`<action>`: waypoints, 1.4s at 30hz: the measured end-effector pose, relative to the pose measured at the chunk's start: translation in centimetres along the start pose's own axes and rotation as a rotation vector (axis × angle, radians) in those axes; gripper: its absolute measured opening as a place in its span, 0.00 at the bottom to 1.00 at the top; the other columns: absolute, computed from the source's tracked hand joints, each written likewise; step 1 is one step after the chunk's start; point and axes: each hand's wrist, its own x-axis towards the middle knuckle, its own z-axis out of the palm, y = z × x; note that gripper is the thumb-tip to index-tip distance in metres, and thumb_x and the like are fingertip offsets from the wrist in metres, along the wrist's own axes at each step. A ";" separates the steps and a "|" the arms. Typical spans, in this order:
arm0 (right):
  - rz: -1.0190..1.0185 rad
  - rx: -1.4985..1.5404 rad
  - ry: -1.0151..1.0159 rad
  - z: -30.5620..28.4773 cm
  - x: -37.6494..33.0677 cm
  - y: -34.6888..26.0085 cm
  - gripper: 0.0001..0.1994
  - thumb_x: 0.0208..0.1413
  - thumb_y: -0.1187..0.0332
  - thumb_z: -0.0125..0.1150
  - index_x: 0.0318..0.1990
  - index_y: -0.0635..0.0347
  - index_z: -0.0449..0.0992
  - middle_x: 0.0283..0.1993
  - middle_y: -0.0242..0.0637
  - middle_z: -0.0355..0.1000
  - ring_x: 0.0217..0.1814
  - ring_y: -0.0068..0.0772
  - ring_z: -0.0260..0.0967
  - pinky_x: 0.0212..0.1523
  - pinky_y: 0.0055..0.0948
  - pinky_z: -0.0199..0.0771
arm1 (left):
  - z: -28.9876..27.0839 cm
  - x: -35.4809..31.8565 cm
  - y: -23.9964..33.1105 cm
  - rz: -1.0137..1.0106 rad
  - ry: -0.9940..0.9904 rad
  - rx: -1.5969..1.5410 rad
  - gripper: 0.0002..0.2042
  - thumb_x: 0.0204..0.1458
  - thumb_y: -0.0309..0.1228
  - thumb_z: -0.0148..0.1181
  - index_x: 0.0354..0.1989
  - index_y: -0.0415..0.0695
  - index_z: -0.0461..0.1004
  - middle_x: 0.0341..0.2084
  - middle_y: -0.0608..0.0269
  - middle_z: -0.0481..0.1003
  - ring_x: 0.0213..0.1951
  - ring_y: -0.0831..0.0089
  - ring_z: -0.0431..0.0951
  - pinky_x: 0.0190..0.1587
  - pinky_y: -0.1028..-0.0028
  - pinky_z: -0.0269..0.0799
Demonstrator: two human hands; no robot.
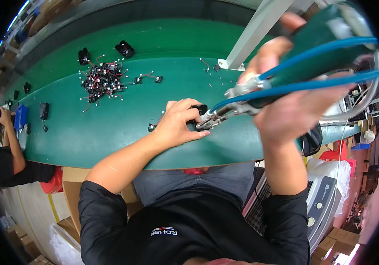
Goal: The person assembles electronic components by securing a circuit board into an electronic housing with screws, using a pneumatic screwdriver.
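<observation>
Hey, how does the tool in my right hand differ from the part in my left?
The tool is green with a metal nose; the part is black. The tool is long and bulky; the part is small, partly hidden by your left hand. The tool slants down from the upper right, in your right hand; the part is low at the table. Both are held.

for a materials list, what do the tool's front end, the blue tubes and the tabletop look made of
Tool's front end: metal, perhaps steel or plated, bright silver with sharp highlights.

Blue tubes: likely flexible plastic, smooth, gently curving; rubber is possible.

Tabletop: green satin surface, maybe laminate or a rubber mat, with soft reflections.
</observation>
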 end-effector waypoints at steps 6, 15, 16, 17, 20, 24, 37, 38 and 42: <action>-0.127 -0.007 -0.102 1.0 0.4 -0.7 0.52 0.62 0.25 0.20 0.58 0.74 0.67 0.23 0.36 0.69 0.21 0.25 0.67 0.23 0.21 0.68 | 0.4 0.9 0.5 -0.064 0.054 -0.060 0.36 0.33 0.39 0.82 0.55 0.48 0.72 0.46 0.62 0.76 0.50 0.61 0.75 0.53 0.63 0.60; 0.017 -0.076 -0.106 0.9 -3.7 4.2 0.51 0.59 0.23 0.27 0.56 0.74 0.64 0.26 0.40 0.71 0.23 0.29 0.69 0.28 0.24 0.70 | 0.2 0.5 0.5 -0.018 0.063 0.015 0.37 0.33 0.42 0.81 0.55 0.48 0.72 0.42 0.60 0.74 0.49 0.59 0.74 0.53 0.62 0.60; 0.035 -0.053 -0.101 1.0 -3.8 4.1 0.52 0.58 0.22 0.28 0.57 0.74 0.64 0.26 0.39 0.71 0.23 0.28 0.69 0.28 0.23 0.69 | 0.2 0.5 0.5 -0.028 0.045 0.009 0.37 0.33 0.41 0.81 0.55 0.48 0.72 0.42 0.60 0.74 0.49 0.59 0.74 0.53 0.63 0.60; 0.067 -0.070 -0.107 1.0 -3.8 3.9 0.54 0.56 0.20 0.29 0.57 0.74 0.63 0.26 0.38 0.70 0.23 0.27 0.69 0.26 0.23 0.69 | 0.2 0.5 0.4 -0.037 0.027 0.002 0.37 0.33 0.41 0.81 0.55 0.49 0.72 0.42 0.60 0.75 0.49 0.59 0.74 0.53 0.63 0.60; 0.061 -0.098 -0.120 1.0 -4.0 4.2 0.53 0.56 0.20 0.30 0.57 0.71 0.63 0.27 0.38 0.70 0.23 0.28 0.69 0.26 0.23 0.69 | 0.3 0.5 0.1 -0.073 -0.012 -0.007 0.36 0.33 0.41 0.82 0.54 0.49 0.72 0.43 0.60 0.75 0.49 0.59 0.74 0.53 0.63 0.60; 0.073 -0.019 -0.085 0.7 -4.8 5.3 0.51 0.56 0.20 0.32 0.57 0.68 0.64 0.28 0.37 0.70 0.22 0.28 0.69 0.25 0.23 0.70 | 0.1 0.4 0.2 -0.070 0.008 -0.018 0.36 0.33 0.41 0.82 0.54 0.48 0.72 0.43 0.60 0.75 0.49 0.59 0.75 0.52 0.64 0.60; -0.056 0.250 -0.269 0.9 3.1 -1.7 0.24 0.72 0.47 0.46 0.53 0.62 0.68 0.34 0.34 0.71 0.31 0.21 0.69 0.30 0.24 0.73 | -1.6 1.0 1.1 -0.227 -0.097 -0.253 0.33 0.45 0.37 0.75 0.59 0.41 0.68 0.55 0.53 0.72 0.57 0.55 0.73 0.62 0.59 0.68; -0.070 0.226 -0.242 0.5 3.5 -2.8 0.23 0.72 0.47 0.45 0.53 0.62 0.68 0.34 0.34 0.71 0.30 0.21 0.68 0.30 0.23 0.73 | -2.2 1.2 0.8 -0.215 -0.098 -0.242 0.33 0.45 0.37 0.75 0.59 0.41 0.68 0.55 0.53 0.72 0.57 0.55 0.73 0.62 0.59 0.68; -0.131 0.132 -0.144 -1.0 4.4 -5.7 0.23 0.73 0.48 0.42 0.53 0.62 0.68 0.33 0.33 0.69 0.29 0.20 0.66 0.29 0.21 0.71 | -6.6 3.3 0.8 -0.424 -0.031 -1.137 0.29 0.63 0.53 0.55 0.56 0.36 0.72 0.47 0.54 0.79 0.48 0.58 0.82 0.51 0.67 0.75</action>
